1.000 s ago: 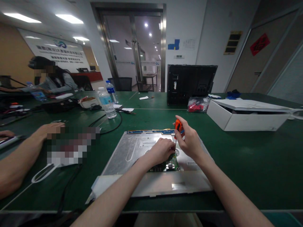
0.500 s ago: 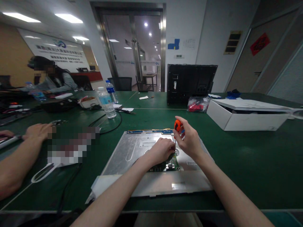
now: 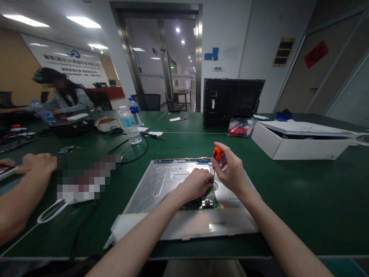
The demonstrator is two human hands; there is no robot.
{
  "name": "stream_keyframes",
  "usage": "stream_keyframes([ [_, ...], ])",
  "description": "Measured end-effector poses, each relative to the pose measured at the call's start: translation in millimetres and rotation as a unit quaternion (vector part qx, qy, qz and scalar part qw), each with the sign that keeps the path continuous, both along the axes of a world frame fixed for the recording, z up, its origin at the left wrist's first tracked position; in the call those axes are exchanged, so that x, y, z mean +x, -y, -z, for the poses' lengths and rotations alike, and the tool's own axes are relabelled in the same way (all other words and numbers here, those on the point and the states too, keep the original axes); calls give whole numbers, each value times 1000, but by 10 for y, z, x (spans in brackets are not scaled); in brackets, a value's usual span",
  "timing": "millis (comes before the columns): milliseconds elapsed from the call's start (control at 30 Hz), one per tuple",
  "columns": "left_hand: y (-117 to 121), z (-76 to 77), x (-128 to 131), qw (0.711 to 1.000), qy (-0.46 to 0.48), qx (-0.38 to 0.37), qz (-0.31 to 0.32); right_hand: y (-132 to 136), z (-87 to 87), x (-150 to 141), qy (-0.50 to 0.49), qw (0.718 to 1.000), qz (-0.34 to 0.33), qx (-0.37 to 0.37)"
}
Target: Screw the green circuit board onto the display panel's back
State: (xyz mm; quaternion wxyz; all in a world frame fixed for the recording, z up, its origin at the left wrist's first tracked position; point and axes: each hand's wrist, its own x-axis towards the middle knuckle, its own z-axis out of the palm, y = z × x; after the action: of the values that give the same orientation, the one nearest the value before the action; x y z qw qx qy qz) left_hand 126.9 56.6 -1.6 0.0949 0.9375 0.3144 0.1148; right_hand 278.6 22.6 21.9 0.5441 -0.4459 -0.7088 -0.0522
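My right hand (image 3: 233,171) grips the orange and black handle of a screwdriver (image 3: 217,153). Its thin shaft points down, nearly upright, to the upper right corner of a green circuit board (image 3: 212,198). Beside the shaft's tip, my left hand (image 3: 196,181) has its fingers bent and drawn together; what they pinch, if anything, is hidden. Under both hands lies a silver display panel (image 3: 144,192) with the board on its back. A narrow blue circuit strip (image 3: 178,161) runs along the panel's far edge.
Water bottles (image 3: 129,125) and black cables stand at the left, near a co-worker's hand (image 3: 39,163). Behind the panel is a black monitor (image 3: 233,102) with a bag of red items (image 3: 241,127). A white box (image 3: 302,146) sits at the right. Another person sits far left.
My hands and the screwdriver stay almost in place. The co-worker's hand at the left has drawn back to the left, away from the small metal parts on the table.
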Motion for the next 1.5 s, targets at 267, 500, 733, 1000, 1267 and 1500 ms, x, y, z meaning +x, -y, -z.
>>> stream_keyframes([
  [267,16,-69,-77,999,37,-16,-1,18,-9,5,-17,1000,11,13],
  [500,-238,-373,-414,978,68,-33,-194,6,-6,46,-24,999,42,24],
  [733,-402,-392,-771,954,-32,-45,-293,11,-16,36,-26,999,42,17],
  [1000,-459,-260,-720,958,-73,-58,-272,14,-27,43,-24,999,38,23],
  [1267,-317,-364,-652,961,-81,-44,-261,23,-46,45,-29,999,27,10],
  [1500,363,-427,-401,981,-73,-29,-177,-5,-35,86,-32,998,37,25],
])
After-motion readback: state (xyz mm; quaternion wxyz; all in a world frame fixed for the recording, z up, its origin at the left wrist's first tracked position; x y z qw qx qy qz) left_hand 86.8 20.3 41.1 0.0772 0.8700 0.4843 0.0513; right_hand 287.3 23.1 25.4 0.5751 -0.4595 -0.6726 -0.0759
